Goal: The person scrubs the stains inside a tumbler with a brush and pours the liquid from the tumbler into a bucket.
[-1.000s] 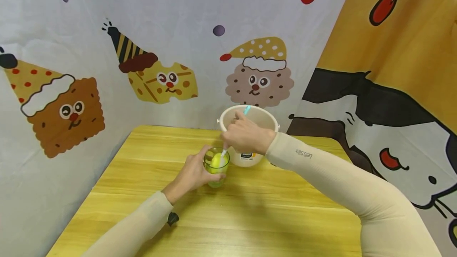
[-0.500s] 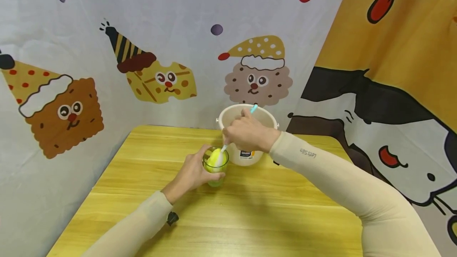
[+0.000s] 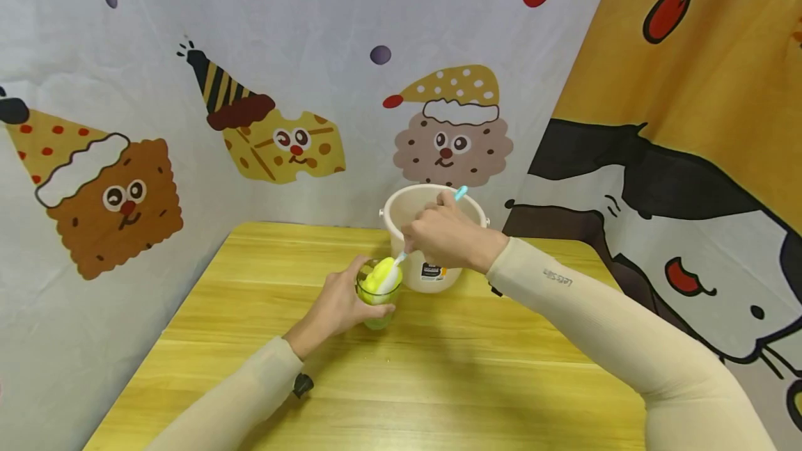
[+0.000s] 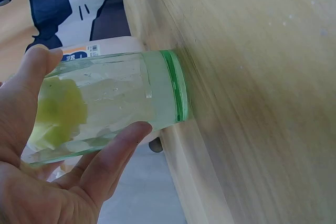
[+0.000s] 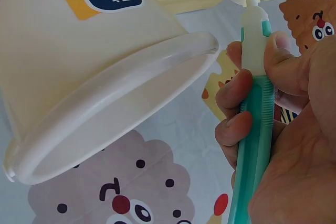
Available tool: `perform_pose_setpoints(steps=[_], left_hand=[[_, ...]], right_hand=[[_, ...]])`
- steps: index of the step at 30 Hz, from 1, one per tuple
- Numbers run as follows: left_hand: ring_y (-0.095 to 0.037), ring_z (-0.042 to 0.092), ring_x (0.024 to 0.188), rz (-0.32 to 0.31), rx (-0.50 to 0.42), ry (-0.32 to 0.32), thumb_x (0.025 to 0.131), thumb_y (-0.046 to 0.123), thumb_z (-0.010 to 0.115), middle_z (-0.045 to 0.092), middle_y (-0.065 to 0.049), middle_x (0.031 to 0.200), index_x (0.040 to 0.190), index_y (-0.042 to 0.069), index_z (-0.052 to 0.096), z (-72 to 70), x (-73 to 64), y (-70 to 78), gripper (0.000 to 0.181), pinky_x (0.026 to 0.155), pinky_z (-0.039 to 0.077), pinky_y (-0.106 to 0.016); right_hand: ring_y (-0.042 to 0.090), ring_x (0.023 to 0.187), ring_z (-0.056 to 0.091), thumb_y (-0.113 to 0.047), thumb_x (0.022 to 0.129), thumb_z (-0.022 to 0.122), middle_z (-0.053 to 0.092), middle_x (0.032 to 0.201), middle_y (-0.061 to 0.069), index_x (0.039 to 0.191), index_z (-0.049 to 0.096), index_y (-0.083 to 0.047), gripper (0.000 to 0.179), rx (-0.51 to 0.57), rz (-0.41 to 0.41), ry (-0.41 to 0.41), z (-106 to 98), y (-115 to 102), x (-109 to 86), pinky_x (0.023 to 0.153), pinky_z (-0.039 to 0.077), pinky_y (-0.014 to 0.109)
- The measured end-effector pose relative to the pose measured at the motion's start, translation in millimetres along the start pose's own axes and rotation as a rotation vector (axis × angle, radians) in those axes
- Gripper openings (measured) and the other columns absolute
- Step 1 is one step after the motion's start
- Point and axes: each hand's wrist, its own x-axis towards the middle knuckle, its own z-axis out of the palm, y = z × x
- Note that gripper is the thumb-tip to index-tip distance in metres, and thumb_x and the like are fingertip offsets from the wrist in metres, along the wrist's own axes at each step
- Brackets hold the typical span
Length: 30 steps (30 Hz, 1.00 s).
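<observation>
Glass (image 4: 118, 90) and brush (image 5: 257, 103) number one each, near one bucket (image 5: 79, 51).

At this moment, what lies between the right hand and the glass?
In the head view, a white brush neck leads from the right hand to a yellow-and-white sponge head, partly inside the glass.

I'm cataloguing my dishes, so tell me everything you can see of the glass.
The glass is a see-through tumbler, seemingly of glass, tinted faint green, with a round open mouth and a thick base ringed by a brighter green band. It is roughly upright; whether the base touches the table is hard to tell. The left hand grips its side, thumb and fingers opposite. A yellow and white sponge sits partly inside, yellow showing through the wall. The bucket is behind it to the right.
</observation>
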Motion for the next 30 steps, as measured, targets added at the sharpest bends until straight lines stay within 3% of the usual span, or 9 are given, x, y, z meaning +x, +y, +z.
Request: perform_pose_setpoints(steps=[9,19,30], left_hand=[[-0.025,0.082,0.11,-0.011,0.001,-0.009,0.083,0.045,0.108,0.083,-0.016,0.132,0.159,0.017,0.057,0.3,1.3,-0.2,0.095,0.092,0.073,-0.041],[-0.025,0.083,0.109,0.006,0.013,-0.005,0.083,0.046,0.108,0.084,-0.016,0.129,0.158,0.015,0.057,0.5,1.2,-0.4,0.096,0.092,0.073,-0.043],[-0.026,0.082,0.107,0.019,0.022,0.004,0.08,0.046,0.109,0.085,-0.016,0.127,0.154,0.016,0.059,0.9,1.0,0.2,0.094,0.091,0.072,-0.043]], right_hand=[[0.021,0.082,0.058,-0.038,0.107,0.084,0.084,0.099,-0.003,0.111,0.086,-0.029,0.009,0.024,0.063,0.011,1.6,1.5,-9.5,0.097,0.041,0.051],[0.019,0.076,0.055,-0.038,0.103,0.089,0.074,0.083,-0.004,0.104,0.086,-0.028,0.01,0.003,0.088,0.091,0.9,3.5,-20.1,0.095,0.043,0.052],[0.021,0.082,0.059,-0.024,0.098,0.095,0.073,0.084,-0.003,0.104,0.089,-0.026,0.008,0.092,0.147,0.127,6.3,8.6,-33.4,0.097,0.039,0.055]])
